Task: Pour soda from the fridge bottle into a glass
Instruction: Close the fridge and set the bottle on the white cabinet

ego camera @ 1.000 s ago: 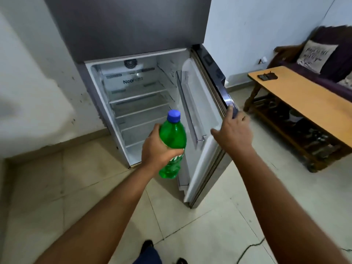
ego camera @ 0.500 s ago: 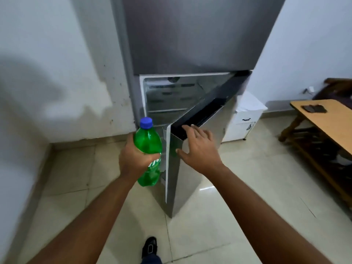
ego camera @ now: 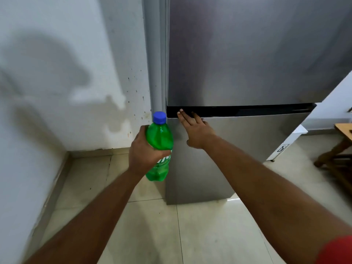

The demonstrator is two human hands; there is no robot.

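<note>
Brushed grey metal on the fridge (ego camera: 238, 54), matt with a soft sheen, and a glossy black strip (ego camera: 247, 111) across it. The bottle (ego camera: 159, 138) is clear green plastic under a smooth blue cap (ego camera: 159, 117). Glossy pale tiles cover the floor (ego camera: 209, 235); the wall (ego camera: 57, 73) looks matt and stained.

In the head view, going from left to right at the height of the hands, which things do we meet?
White wall → left hand → green bottle → right hand on the fridge door → white cabinet → wooden table.

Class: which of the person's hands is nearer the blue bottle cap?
Left. The left hand grips the bottle just below the cap; the right hand lies flat on the fridge door, right of it.
</note>
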